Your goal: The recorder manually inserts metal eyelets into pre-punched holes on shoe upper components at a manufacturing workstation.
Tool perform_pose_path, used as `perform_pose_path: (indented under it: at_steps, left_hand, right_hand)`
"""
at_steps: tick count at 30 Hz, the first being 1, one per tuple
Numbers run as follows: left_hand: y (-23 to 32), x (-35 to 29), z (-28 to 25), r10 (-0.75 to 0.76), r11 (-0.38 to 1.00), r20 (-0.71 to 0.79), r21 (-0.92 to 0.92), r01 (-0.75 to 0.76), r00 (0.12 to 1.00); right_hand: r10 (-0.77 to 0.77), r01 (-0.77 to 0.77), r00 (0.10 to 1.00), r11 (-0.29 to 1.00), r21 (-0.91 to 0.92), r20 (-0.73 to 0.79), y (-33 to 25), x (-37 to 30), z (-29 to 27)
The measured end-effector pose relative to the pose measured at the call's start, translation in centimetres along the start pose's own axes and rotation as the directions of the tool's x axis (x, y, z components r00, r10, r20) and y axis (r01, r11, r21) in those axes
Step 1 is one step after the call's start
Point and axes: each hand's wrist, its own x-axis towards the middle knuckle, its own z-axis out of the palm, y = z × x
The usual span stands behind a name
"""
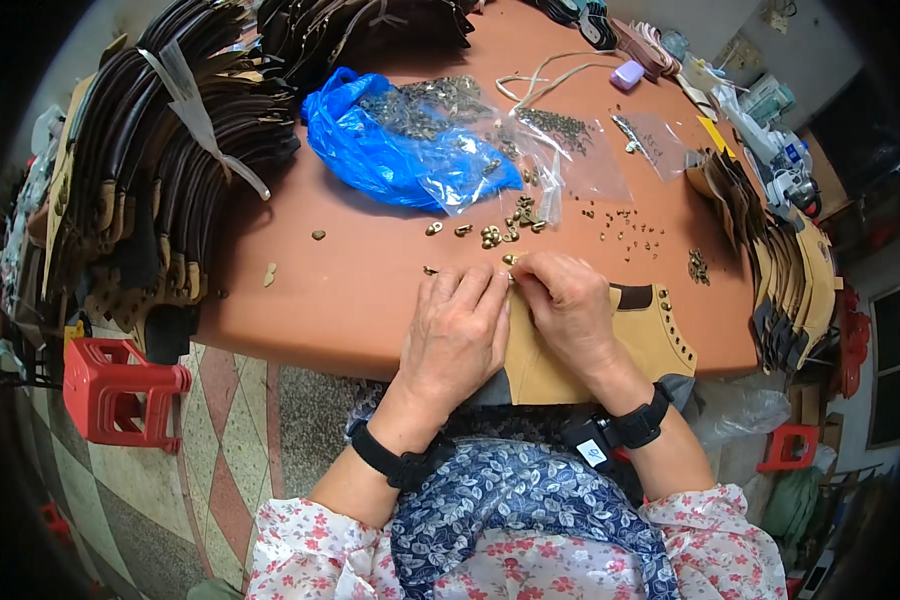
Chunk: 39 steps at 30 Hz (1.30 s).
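Observation:
A tan leather shoe upper (545, 370) with dark trim lies at the table's front edge. Brass hooks and eyelets line its right edge. My left hand (458, 325) rests at the upper's left side, fingers pressed together, its fingertips at the far edge. My right hand (573, 308) is closed in a pinch beside the left fingertips. A small brass fitting (510, 260) shows right at the fingertips; whether it is gripped cannot be told. Loose brass lace hooks (515, 222) lie just beyond the hands. Smaller brass pieces (625, 225) are scattered to their right.
Stacked dark leather uppers (170, 170) rise at the left, and tan ones (790, 265) at the right. A blue plastic bag (365, 155) and clear bags of metal fittings (560, 130) lie behind the hands. A red stool (125, 385) stands on the floor at left.

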Motion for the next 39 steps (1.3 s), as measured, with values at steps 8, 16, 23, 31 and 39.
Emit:
perform_pose_path:
  at_steps: [8,16,23,31,39]
  left_hand:
    - [0.1,-0.1,0.0,-0.002,1.0,0.003,0.011,0.002,1.0]
    - [0.1,0.0,-0.1,0.002,1.0,0.009,0.004,-0.002,1.0]
    - [0.1,0.0,0.0,-0.007,1.0,0.016,0.007,0.006,1.0]
    - [0.1,0.0,0.0,0.001,1.0,-0.001,0.006,-0.001,1.0]
    - [0.0,0.1,0.0,0.001,1.0,0.003,0.009,-0.001,1.0]
  right_hand:
    - [0.03,-0.03,1.0,0.999,0.038,0.01,0.0,0.0,-0.1]
    - [0.022,-0.023,0.999,0.999,0.037,0.028,-0.1,-0.2,-0.6]
    - [0.017,-0.02,0.999,0.998,0.066,0.036,-0.4,-0.5,-0.6]
    - [0.0,-0.004,0.999,0.998,0.066,0.052,-0.5,-0.9,-1.1]
    - [-0.053,0.062,0.983,0.997,-0.05,0.173,-1.0,-1.1,-1.2]
